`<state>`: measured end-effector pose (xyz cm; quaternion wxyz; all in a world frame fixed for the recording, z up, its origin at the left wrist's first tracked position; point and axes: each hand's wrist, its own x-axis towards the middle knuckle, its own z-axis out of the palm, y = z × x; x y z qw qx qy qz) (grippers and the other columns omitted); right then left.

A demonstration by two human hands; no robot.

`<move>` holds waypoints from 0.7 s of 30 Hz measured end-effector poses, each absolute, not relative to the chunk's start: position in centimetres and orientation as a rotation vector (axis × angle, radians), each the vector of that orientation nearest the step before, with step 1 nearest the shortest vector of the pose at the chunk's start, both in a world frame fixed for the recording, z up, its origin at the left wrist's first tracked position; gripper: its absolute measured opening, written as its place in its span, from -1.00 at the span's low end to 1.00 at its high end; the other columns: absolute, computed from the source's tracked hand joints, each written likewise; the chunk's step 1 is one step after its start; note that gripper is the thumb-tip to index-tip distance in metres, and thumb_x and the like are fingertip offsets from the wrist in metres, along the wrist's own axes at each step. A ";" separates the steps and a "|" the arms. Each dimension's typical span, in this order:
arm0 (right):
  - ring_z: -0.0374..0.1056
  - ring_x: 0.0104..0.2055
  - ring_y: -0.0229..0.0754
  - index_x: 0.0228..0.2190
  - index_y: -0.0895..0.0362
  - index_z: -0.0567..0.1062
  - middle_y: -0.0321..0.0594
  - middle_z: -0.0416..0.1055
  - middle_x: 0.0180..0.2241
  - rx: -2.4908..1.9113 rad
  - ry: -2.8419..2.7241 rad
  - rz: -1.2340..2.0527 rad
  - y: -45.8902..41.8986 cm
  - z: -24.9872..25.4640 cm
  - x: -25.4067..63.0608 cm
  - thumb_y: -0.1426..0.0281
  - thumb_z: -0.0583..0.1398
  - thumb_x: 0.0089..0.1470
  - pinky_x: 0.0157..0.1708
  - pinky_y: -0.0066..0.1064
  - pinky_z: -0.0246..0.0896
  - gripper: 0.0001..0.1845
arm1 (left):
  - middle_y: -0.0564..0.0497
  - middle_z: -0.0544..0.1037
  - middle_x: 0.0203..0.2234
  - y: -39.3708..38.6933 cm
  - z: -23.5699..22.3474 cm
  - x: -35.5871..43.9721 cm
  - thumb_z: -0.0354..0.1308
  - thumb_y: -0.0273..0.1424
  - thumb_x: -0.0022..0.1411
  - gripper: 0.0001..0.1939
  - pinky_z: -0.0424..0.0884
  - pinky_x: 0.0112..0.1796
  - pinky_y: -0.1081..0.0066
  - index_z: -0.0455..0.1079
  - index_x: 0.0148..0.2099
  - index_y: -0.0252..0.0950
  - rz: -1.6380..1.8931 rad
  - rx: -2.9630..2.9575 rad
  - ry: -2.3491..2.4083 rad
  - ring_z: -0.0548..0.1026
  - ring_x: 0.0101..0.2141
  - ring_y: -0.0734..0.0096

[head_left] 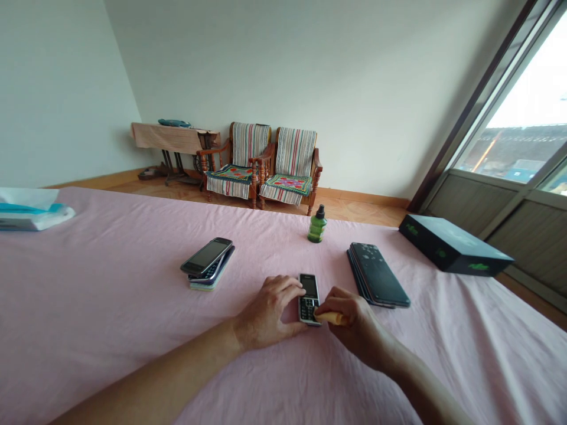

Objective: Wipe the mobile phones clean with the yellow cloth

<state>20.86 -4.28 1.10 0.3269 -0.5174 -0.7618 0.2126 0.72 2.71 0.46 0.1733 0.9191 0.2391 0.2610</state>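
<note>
A small keypad mobile phone (309, 287) lies face up on the pink cloth, its screen end pointing away from me. My left hand (271, 310) steadies it from the left side, fingertips at the screen's edge and thumb by the lower corner. Pinched in my right hand (354, 319) is a yellow cloth (332, 318), pressed against the lower keys. Left of my hands sits a stack of phones (208, 260), the top one with a dark screen. To the right is a pile of larger dark smartphones (378, 277).
A green spray bottle (317, 227) with a black cap stands beyond the phone. At the right edge rests a black box (456, 245); at far left, a tissue pack (33, 215). Two wooden chairs (290, 162) and a covered sewing table (172, 137) are by the wall.
</note>
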 end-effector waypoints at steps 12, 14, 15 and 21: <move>0.31 -0.40 -0.31 -0.42 0.12 0.57 -0.27 0.34 -0.42 -1.360 -1.963 0.535 -4.1 0.5 20.5 0.74 0.09 -0.10 -0.41 -0.50 0.11 -0.63 | -0.08 0.43 -0.06 2.8 0.2 0.7 0.39 -0.30 0.01 -0.46 0.25 0.00 0.19 0.32 0.03 -0.26 0.735 2.591 0.674 0.37 -0.02 0.15; 0.32 -0.40 -0.30 -0.37 0.12 0.58 -0.25 0.34 -0.41 -1.365 -1.946 0.516 -4.1 0.6 20.6 0.73 0.09 -0.09 -0.40 -0.50 0.11 -0.62 | -0.09 0.43 -0.06 2.8 0.3 0.7 0.38 -0.30 0.01 -0.46 0.25 0.00 0.19 0.32 0.03 -0.25 0.740 2.592 0.667 0.37 -0.02 0.14; 0.32 -0.40 -0.30 -0.37 0.12 0.58 -0.25 0.34 -0.41 -1.363 -1.949 0.515 -4.1 0.7 20.6 0.73 0.09 -0.09 -0.40 -0.50 0.12 -0.62 | -0.08 0.43 -0.05 2.7 0.3 0.7 0.38 -0.30 0.02 -0.46 0.25 0.00 0.18 0.32 0.03 -0.24 0.740 2.592 0.665 0.37 -0.02 0.14; 0.32 -0.41 -0.31 -0.42 0.10 0.59 -0.28 0.35 -0.43 -1.352 -1.987 0.575 -4.3 0.9 20.6 0.71 0.11 -0.07 -0.41 -0.51 0.12 -0.65 | -0.08 0.43 -0.05 2.7 0.5 0.6 0.37 -0.28 0.03 -0.47 0.26 -0.01 0.17 0.31 0.03 -0.24 0.731 2.591 0.666 0.37 -0.02 0.13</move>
